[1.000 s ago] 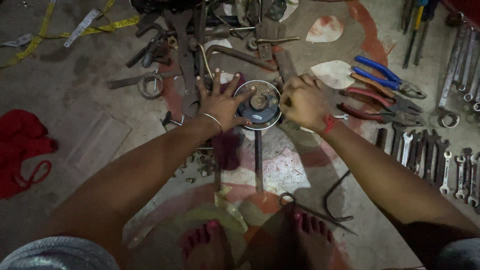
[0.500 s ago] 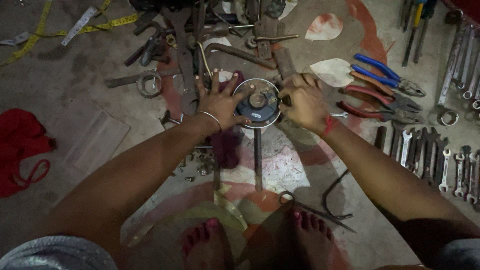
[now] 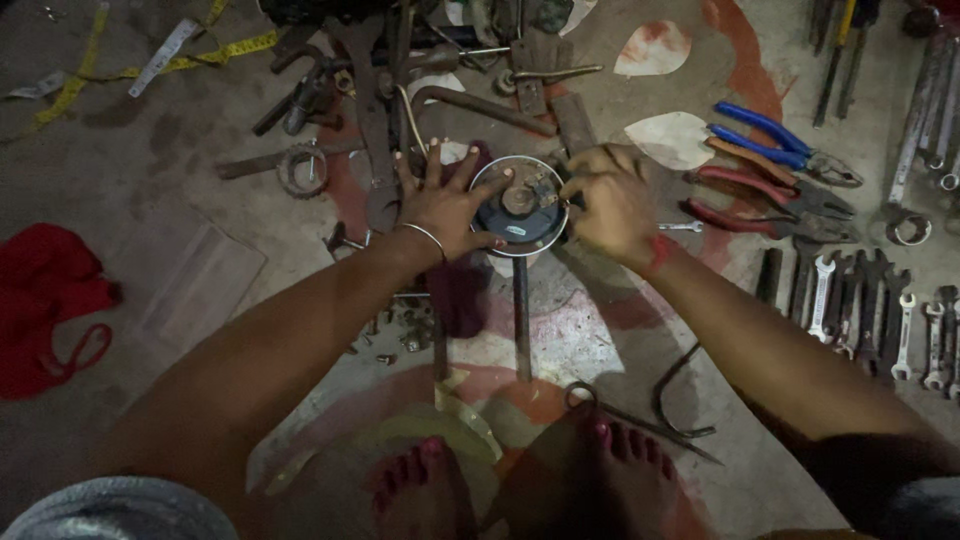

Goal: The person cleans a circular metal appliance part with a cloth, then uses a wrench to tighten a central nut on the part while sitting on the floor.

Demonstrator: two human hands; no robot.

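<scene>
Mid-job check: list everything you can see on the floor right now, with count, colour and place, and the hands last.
round metal part: one, dark blue-grey with silver rim, centre, between both hands
pliers: about three, blue and red handles, right of the part
spanners: a row, count unclear, silver, far right
tape measure: one, yellow, top left
red cloth: one, far left
toothed ring: one, rusty grey, left of centre
dark metal tools: a pile, count unclear, top centre
bent rod: one, dark, lower right
feet: two, red-painted nails, bottom
left hand: fingers spread on the part's left rim, bangle at wrist
right hand: grip at the part's right edge
</scene>
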